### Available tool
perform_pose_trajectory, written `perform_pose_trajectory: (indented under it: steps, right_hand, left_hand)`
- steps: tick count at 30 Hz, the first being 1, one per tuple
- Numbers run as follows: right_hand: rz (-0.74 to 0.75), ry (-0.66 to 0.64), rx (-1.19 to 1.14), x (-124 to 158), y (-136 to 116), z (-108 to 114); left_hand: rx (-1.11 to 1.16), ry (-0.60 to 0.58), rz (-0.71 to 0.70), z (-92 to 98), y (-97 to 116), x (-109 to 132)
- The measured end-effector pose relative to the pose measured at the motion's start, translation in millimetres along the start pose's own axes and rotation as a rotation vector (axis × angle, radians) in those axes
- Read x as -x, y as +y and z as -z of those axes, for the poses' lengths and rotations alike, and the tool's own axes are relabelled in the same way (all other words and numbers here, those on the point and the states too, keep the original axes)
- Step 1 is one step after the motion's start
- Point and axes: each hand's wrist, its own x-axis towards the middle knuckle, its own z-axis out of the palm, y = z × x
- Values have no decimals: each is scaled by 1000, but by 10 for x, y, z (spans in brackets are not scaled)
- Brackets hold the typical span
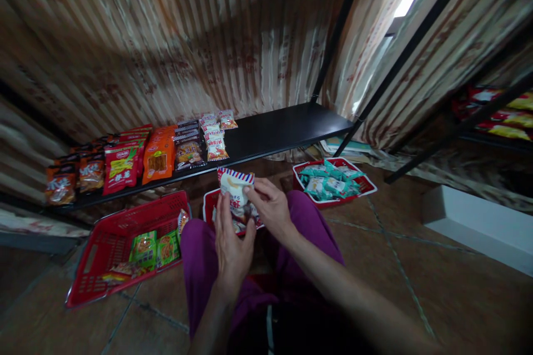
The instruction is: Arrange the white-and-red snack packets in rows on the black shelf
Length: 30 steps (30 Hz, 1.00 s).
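Both hands [250, 222] on white snack pkt [235, 188], red basket [112, 244] w/ green pkts [154, 247]

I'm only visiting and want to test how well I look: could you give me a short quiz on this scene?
1. True or false: both the left hand and the right hand grip the white packet.
2. The teal packets lie in: A a red basket, B a cardboard box, C a drawer.
3. What do the orange packets rest on?
Key: 1 true; 2 A; 3 the black shelf.
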Motion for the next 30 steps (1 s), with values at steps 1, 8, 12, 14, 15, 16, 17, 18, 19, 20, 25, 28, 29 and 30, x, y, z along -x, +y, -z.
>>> perform_pose_trajectory:
  steps: [1,8,12,14,15,16,17,18,19,20,25,28,29,30]
  right_hand:
    - [50,-37,45,26,-47,-28]
    - [207,-286,158,147,-223,-73]
    - [64,-103,88,126,-15,5]
    - [-141,-41,-53,128,99,36]
    - [-274,-48,-144,139,139,47]
    - [-405,-81,-237,156,165,53]
    - [-518,-118,-327,179,178,54]
    - [-604,-145,-408,205,183,50]
    - [-662,-150,-480,230,184,43]
    - [-700,-128,-544,251,187,32]
    - [-795,38,-710,275,256,-21]
    - [-745,25,-709,261,288,-14]
    - [-716,30,-702,260,292,-6]
    - [-689,37,-695,261,293,4]
  left_hand:
    - [23,12,30,-30,-20,5]
    - [393,154,182,-73,-234,-42]
    - [714,160,298,28,-223,-151]
    - [798,175,371,82,-192,-195]
    - [835,176,396,102,-178,-210]
    - [866,164,416,114,-166,-219]
    - [889,147,427,119,-158,-224]
    - [903,129,432,117,-153,-224]
    - [908,112,432,110,-151,-221]
    - [907,99,431,100,-151,-215]
    - [872,67,402,74,-139,-193]
    - [895,11,359,99,-106,-226]
    - [902,9,336,109,-94,-247]
    - [901,26,313,119,-84,-273]
